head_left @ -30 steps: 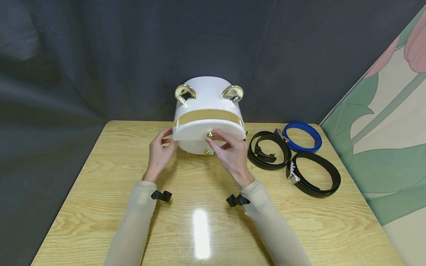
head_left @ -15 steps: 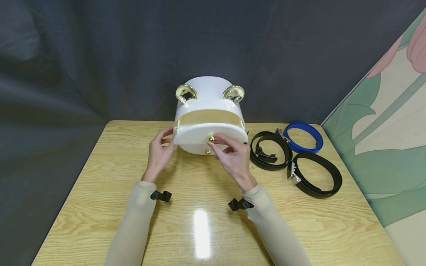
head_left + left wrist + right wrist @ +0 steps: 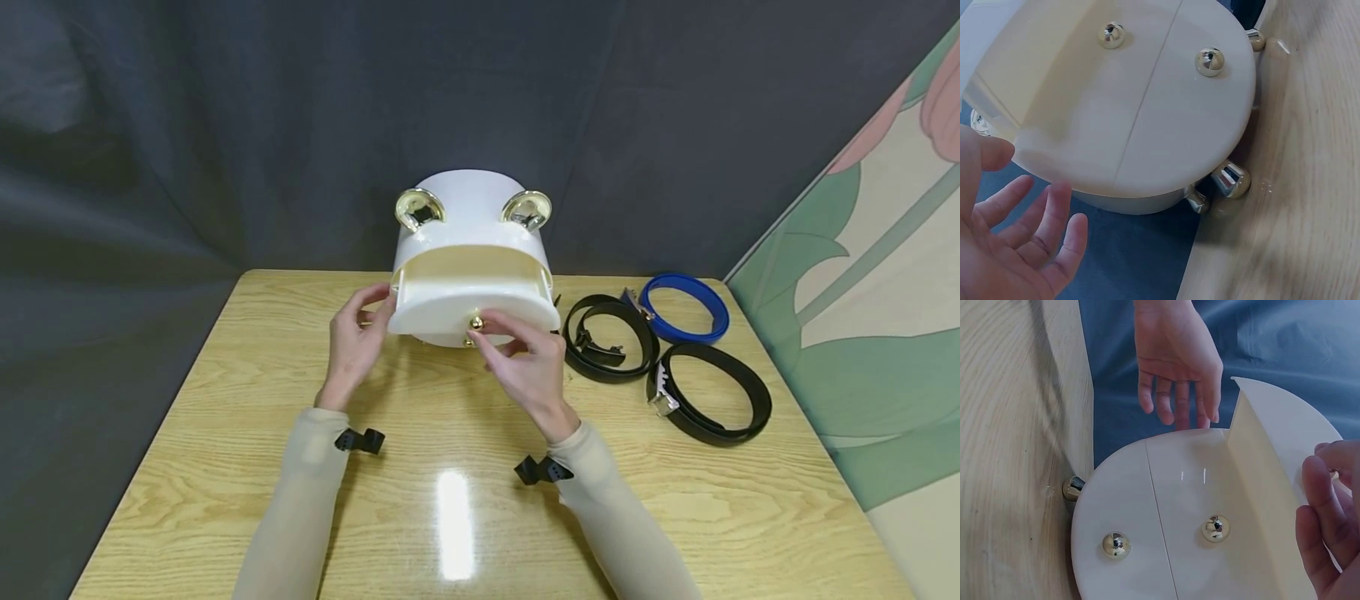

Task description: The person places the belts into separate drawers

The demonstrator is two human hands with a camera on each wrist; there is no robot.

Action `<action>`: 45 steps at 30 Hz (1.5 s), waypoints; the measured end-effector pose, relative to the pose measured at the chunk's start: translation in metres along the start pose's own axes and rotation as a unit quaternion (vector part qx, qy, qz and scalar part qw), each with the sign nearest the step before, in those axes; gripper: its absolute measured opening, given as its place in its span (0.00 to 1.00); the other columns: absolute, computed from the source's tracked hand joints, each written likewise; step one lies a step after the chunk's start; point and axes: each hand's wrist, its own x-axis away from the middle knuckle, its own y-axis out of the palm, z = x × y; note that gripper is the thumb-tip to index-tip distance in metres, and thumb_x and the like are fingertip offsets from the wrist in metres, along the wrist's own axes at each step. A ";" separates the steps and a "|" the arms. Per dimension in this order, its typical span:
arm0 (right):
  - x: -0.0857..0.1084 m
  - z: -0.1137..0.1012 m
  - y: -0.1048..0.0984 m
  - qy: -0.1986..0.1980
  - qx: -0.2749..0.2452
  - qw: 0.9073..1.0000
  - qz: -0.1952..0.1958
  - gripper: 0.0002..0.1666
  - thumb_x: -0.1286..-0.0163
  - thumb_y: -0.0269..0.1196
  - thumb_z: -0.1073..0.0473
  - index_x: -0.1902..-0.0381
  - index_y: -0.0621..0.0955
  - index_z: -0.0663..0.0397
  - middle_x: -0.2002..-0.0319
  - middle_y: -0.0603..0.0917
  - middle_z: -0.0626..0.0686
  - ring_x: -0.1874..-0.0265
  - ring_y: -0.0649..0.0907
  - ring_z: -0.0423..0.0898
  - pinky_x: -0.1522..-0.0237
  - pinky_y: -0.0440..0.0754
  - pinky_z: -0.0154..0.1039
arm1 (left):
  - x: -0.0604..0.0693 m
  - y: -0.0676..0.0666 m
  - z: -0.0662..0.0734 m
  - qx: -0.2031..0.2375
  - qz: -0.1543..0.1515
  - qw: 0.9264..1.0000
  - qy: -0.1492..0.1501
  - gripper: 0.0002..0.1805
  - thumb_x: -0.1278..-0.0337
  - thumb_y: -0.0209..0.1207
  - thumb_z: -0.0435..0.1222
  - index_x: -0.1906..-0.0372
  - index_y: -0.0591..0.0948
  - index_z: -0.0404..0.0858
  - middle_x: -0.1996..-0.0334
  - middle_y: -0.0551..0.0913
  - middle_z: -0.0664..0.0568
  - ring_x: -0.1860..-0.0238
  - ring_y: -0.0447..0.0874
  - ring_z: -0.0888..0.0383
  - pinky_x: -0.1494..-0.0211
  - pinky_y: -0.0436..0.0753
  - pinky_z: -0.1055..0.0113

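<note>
A white rounded box [image 3: 468, 208] with gold ears stands at the back of the table. Its top drawer [image 3: 435, 314] is pulled partway out toward me. My right hand [image 3: 528, 358] pinches that drawer's gold knob [image 3: 476, 322] between thumb and finger; in the right wrist view the fingers mostly hide it. My left hand [image 3: 352, 342] is beside the box's left side, fingers spread and loosely bent, holding nothing. Whether its fingertips touch the box I cannot tell. Two lower gold knobs [image 3: 1111, 35] show on the fronts below in the left wrist view.
To the right of the box lie two coiled black belts [image 3: 708, 429] and a coiled blue belt [image 3: 708, 304]. Short gold feet [image 3: 1233, 180] hold the box up on the wooden table [image 3: 247, 400]. A dark curtain [image 3: 300, 125] hangs right behind it.
My right hand has drawn the top drawer farther out toward me, so its opening shows wider. The left hand has stayed by the box's left side, shifting only slightly.
</note>
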 end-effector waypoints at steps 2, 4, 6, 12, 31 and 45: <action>0.001 0.000 0.000 -0.007 0.006 1.000 0.004 0.16 0.41 0.77 0.74 0.54 0.90 0.68 0.67 0.92 0.66 0.89 0.85 0.49 0.83 0.83 0.30 | 0.000 -0.001 0.002 0.002 0.003 1.000 0.004 0.21 0.20 0.60 0.44 0.33 0.82 0.39 0.37 0.85 0.44 0.60 0.83 0.63 0.62 0.81 0.77; 0.001 0.000 0.000 -0.015 0.010 1.000 0.005 0.16 0.41 0.77 0.74 0.54 0.90 0.68 0.67 0.92 0.65 0.88 0.85 0.48 0.82 0.83 0.29 | 0.000 -0.002 0.004 0.002 0.007 1.000 0.010 0.21 0.20 0.60 0.44 0.33 0.82 0.38 0.38 0.85 0.43 0.62 0.83 0.68 0.62 0.80 0.79; 0.002 0.000 0.000 -0.025 0.016 1.000 0.006 0.16 0.42 0.77 0.74 0.54 0.90 0.68 0.68 0.93 0.64 0.86 0.86 0.49 0.81 0.83 0.29 | 0.001 -0.002 0.006 0.004 0.010 1.000 0.015 0.22 0.21 0.60 0.43 0.32 0.81 0.37 0.38 0.85 0.42 0.61 0.83 0.71 0.61 0.81 0.80; 0.004 -0.002 0.000 -0.050 0.037 0.998 0.003 0.16 0.44 0.77 0.74 0.56 0.90 0.68 0.68 0.93 0.63 0.78 0.90 0.52 0.79 0.84 0.29 | 0.002 -0.003 0.015 0.024 0.005 1.000 0.011 0.23 0.20 0.60 0.42 0.30 0.79 0.36 0.33 0.82 0.42 0.59 0.85 0.75 0.59 0.82 0.80; 0.014 -0.010 -0.002 -0.065 0.039 0.997 -0.015 0.16 0.46 0.78 0.73 0.58 0.90 0.70 0.66 0.93 0.65 0.75 0.91 0.55 0.79 0.84 0.30 | 0.013 -0.006 0.051 0.134 -0.084 0.984 -0.082 0.28 0.16 0.52 0.42 0.19 0.69 0.44 0.17 0.64 0.51 0.52 0.84 0.67 0.54 0.84 0.75; 0.018 -0.009 -0.004 -0.057 0.034 0.997 -0.034 0.15 0.45 0.77 0.74 0.58 0.90 0.69 0.65 0.93 0.64 0.74 0.91 0.54 0.77 0.84 0.28 | 0.015 -0.003 0.048 0.108 -0.084 0.987 -0.088 0.29 0.18 0.54 0.41 0.18 0.69 0.46 0.17 0.63 0.51 0.56 0.87 0.72 0.55 0.83 0.76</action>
